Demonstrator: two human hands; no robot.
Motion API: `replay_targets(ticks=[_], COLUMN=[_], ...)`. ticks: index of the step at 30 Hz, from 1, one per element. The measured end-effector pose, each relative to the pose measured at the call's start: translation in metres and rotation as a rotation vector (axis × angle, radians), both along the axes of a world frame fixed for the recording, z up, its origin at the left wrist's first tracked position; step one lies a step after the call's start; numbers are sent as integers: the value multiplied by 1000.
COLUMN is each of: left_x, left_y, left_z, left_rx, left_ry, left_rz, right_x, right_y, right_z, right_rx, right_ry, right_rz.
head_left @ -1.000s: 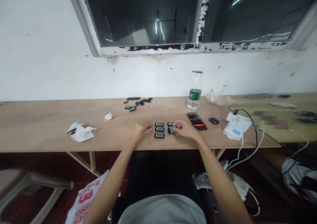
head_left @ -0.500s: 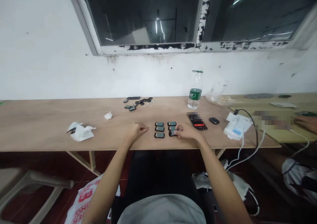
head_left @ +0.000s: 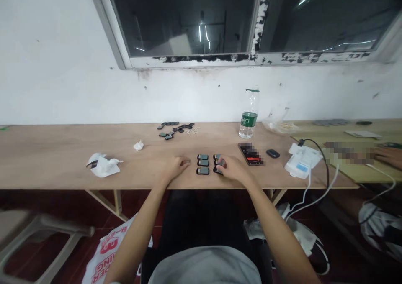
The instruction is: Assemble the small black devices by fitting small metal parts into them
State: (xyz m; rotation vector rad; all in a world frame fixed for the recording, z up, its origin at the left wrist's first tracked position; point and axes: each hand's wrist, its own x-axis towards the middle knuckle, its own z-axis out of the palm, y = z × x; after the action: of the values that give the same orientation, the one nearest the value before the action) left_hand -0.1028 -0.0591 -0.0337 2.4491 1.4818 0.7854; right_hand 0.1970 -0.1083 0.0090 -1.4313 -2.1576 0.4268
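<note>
My left hand (head_left: pixel 177 167) lies on the table left of two columns of small black oval casings, fingers curled in and closed. What it holds, if anything, is hidden. Each casing in the left column, such as the nearest casing (head_left: pixel 202 171), shows a grey-green panel with a small yellowish patch at one end. My right hand (head_left: pixel 233 168) bends over the right column, fingertips together on the nearest casing (head_left: pixel 216 169) there. Those fingers partly cover that casing and the middle one. The far right casing (head_left: pixel 216 156) shows in part.
Loose black parts (head_left: pixel 179 129) and small white pieces (head_left: pixel 191 131) lie near the wall. A water bottle (head_left: pixel 248 121), phone (head_left: pixel 249 153), black mouse-like object (head_left: pixel 273 153) and white box with cables (head_left: pixel 298 167) stand right. Crumpled tissue (head_left: pixel 105 167) lies left. Another person's hand (head_left: pixel 389 155) is far right.
My right hand has shifted slightly left and covers more of the nearest right casing. My left fingers have curled in from a pinch. The view has moved slightly.
</note>
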Motion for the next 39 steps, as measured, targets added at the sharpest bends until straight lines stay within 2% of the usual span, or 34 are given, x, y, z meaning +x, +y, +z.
replay_targets(ticks=[4,8,12,14,19,22,26,31,35,39], left_x=[1,0,0,0,-1,-2,-2,-3,-5,-10], left_y=[1,2,2,1,0,0,-1,-7,-12,-12], left_z=[-2,-1,1,3,6,7,8,17,27,29], left_rx=[5,2,-32,-62,-106,-104,-95,-105,-97,-47], left_ry=[14,28,-2,3,1,-8,-18,-8,10,7], left_rz=[8,45,93,124,138,149,158,194,177,178], right_x=[-20,-33,-33,-28,-15,-12,-10,-15,-28,-40], right_y=[-4,-3,-3,-3,-6,-7,-5,-5,-4,1], right_z=[-4,-14,-16,-14,-9,-8,-7,-4,-13,-26], right_rx=[60,89,82,61,-8,-12,4,100,147,143], right_ry=[49,16,-10,-23,-141,-178,-110,-41,-17,-67], right_rz=[202,271,340,340,209,232,293,300,279,267])
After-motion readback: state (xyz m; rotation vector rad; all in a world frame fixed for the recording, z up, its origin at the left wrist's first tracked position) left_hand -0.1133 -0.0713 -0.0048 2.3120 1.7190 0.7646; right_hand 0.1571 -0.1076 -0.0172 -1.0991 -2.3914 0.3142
